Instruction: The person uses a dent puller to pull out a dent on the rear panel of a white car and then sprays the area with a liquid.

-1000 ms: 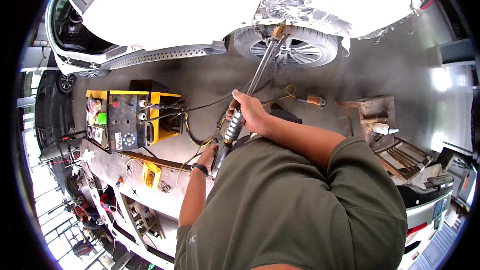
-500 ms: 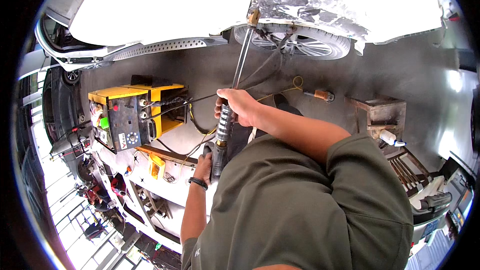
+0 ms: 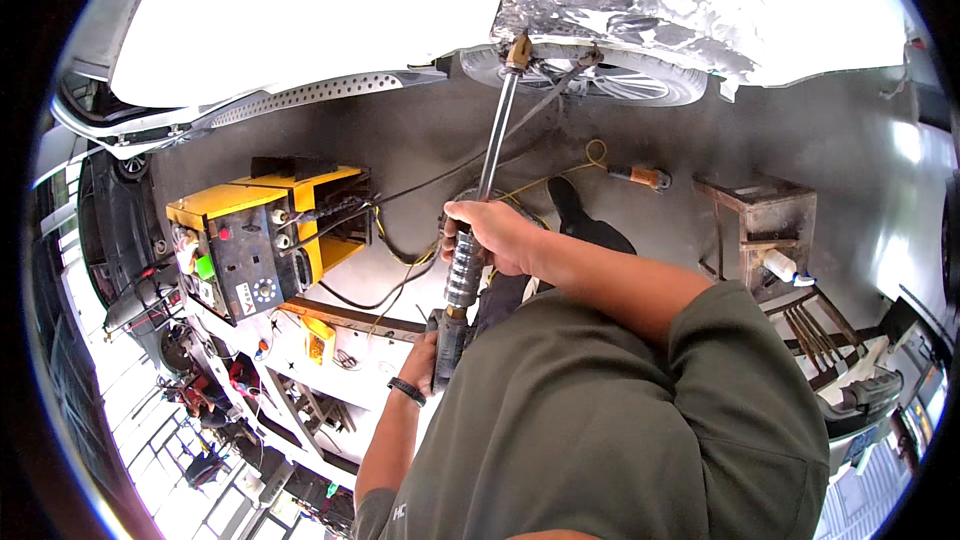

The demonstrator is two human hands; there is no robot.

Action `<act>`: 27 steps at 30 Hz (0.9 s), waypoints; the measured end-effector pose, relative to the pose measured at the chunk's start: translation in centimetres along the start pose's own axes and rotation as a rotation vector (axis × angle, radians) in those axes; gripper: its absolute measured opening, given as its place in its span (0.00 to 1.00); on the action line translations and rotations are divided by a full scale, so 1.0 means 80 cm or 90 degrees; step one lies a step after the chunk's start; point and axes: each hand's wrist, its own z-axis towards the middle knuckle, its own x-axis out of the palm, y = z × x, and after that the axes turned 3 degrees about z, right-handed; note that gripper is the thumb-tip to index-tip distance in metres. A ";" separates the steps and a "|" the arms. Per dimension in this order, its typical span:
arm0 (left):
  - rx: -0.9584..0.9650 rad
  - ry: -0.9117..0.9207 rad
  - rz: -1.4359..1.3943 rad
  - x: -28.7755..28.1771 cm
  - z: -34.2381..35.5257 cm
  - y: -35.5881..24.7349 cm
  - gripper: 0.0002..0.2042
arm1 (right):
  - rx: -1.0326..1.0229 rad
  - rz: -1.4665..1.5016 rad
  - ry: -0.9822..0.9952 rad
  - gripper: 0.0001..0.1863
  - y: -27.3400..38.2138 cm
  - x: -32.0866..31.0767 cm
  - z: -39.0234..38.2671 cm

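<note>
Two hands [image 3: 420, 362] [image 3: 497, 235] hold the tool [image 3: 464, 270], tip [image 3: 519, 53] further left than a second ago.

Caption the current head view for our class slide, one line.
Right hand and left hand grip a long metal tool angled toward a patchy white car.

An olive short-sleeved shirt [image 3: 590, 410] is worn — with a dark wristband [image 3: 407, 390].

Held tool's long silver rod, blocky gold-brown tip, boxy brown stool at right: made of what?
Long silver rod: smooth, shiny metal, probably steel; bright streaks run along it.
Blocky gold-brown tip: likely metal, perhaps brass by colour; finish unclear.
Boxy brown stool: seemingly worn wood; scuffed, patchy brown panels.
</note>
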 end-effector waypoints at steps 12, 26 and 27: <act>-0.047 -0.025 -0.108 0.019 0.045 0.032 0.15 | -0.031 -0.014 -0.034 0.16 0.003 -0.029 0.012; -0.080 0.043 -0.142 0.034 0.057 0.036 0.12 | -0.021 -0.028 -0.044 0.15 0.014 -0.031 -0.004; -0.079 0.041 -0.142 0.034 0.058 0.037 0.12 | -0.021 -0.030 -0.045 0.14 0.014 -0.031 -0.005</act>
